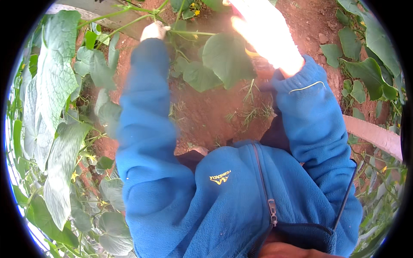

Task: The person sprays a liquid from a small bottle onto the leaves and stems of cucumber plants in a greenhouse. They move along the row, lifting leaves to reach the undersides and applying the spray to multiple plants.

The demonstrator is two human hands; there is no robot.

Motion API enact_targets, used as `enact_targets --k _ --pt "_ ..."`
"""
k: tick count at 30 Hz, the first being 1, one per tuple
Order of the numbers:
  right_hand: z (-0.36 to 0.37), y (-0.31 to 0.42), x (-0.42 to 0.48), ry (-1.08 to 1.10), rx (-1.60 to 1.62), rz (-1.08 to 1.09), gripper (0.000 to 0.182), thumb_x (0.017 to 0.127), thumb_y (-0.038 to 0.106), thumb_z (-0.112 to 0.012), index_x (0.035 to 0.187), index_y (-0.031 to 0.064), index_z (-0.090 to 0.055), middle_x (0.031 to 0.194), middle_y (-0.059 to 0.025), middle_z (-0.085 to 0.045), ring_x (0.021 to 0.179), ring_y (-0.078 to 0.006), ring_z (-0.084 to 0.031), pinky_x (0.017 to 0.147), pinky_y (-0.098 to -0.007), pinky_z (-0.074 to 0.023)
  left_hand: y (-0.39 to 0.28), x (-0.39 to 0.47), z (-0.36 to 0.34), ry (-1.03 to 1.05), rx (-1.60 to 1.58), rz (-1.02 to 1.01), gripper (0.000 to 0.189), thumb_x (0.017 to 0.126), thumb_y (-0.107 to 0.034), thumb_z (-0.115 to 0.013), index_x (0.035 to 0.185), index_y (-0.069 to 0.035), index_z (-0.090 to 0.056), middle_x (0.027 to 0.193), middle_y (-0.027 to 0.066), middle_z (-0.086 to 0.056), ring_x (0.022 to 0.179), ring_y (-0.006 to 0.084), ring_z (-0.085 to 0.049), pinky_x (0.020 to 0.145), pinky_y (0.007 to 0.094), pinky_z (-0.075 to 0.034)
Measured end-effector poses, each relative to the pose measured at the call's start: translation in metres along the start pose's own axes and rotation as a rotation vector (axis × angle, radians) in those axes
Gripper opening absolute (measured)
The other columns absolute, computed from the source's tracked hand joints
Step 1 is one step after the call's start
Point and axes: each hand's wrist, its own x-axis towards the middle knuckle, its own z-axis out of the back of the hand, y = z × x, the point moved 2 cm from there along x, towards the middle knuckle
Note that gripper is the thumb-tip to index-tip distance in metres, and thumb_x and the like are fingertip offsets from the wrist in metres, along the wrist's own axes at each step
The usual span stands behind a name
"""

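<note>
My left hand [154,31], in what looks like a pale glove, is at the upper left, its fingers closed at a green vine stem [190,32]. Blur hides exactly how the fingers lie. Broad green leaves [226,59] hang from the vine just right of that hand. My right hand [263,29] is raised at the top, to the right of these leaves. Glare washes it out, so its fingers and anything in them cannot be made out. Both arms wear blue fleece sleeves [145,96].
Reddish soil [206,119] with tufts of weed [255,114] lies before me. Large-leaved vines with yellow flowers [74,175] crowd the left side, and more leaves [371,74] stand at the right. A pale beam [113,21] crosses the upper left; a curved pale strip [374,133] is at the right.
</note>
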Motion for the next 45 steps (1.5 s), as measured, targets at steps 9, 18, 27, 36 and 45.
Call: enact_targets --k 9,18,27,36,45 --pt "-0.011 -0.011 -0.004 -0.067 0.095 -0.049 0.025 0.066 0.001 -0.061 0.090 -0.0061 -0.060 0.106 -0.0223 -0.057 0.111 -0.0446 -0.051 0.089 -0.0467 -0.0481 -0.004 -0.025 -0.010 0.166 -0.893 0.234 0.007 0.088 -0.009 -0.054 0.089 -0.002 -0.056 0.071 0.0079 -0.062 0.049 0.0155 -0.056 0.043 0.0294 -0.048" --pt "-0.026 -0.008 0.001 -0.113 0.178 -0.151 0.048 0.070 -0.002 -0.062 0.117 -0.0083 -0.052 0.105 -0.0195 -0.058 0.116 -0.0429 -0.049 0.090 -0.0441 -0.0470 0.017 -0.039 0.001 0.045 -0.518 0.225 0.027 0.080 -0.025 -0.048 0.090 -0.005 -0.064 0.081 0.0130 -0.064 0.055 0.0193 -0.053 0.056 0.0347 -0.043" --pt "-0.010 0.001 -0.002 -0.082 0.099 0.007 0.047 0.067 -0.006 -0.063 0.113 -0.0090 -0.052 0.106 -0.0218 -0.058 0.107 -0.0426 -0.054 0.088 -0.0462 -0.0482 0.060 -0.076 -0.104 0.207 -0.295 0.010 0.022 0.084 -0.023 -0.055 0.098 -0.015 -0.070 0.088 0.0111 -0.066 0.078 0.0191 -0.059 0.076 0.0326 -0.046" --pt "-0.003 0.019 -0.016 -0.058 0.558 -0.342 0.049 0.068 -0.005 -0.061 0.116 -0.0049 -0.053 0.114 -0.0220 -0.056 0.104 -0.0333 -0.058 0.089 -0.0387 -0.0470 0.189 -0.026 -0.223 0.271 -0.265 0.071 0.029 0.089 -0.014 -0.047 0.114 -0.012 -0.061 0.106 0.0074 -0.062 0.098 0.0179 -0.055 0.087 0.0301 -0.044" --pt "0.004 0.014 -0.029 0.154 0.535 -0.602 0.038 0.075 0.007 -0.056 0.113 0.0057 -0.058 0.125 -0.0137 -0.053 0.124 -0.0305 -0.044 0.104 -0.0386 -0.0364 0.056 -0.043 -0.135 0.551 0.344 0.040 0.025 0.082 -0.013 -0.053 0.103 -0.007 -0.066 0.110 0.0152 -0.061 0.104 0.0313 -0.058 0.086 0.0414 -0.048"
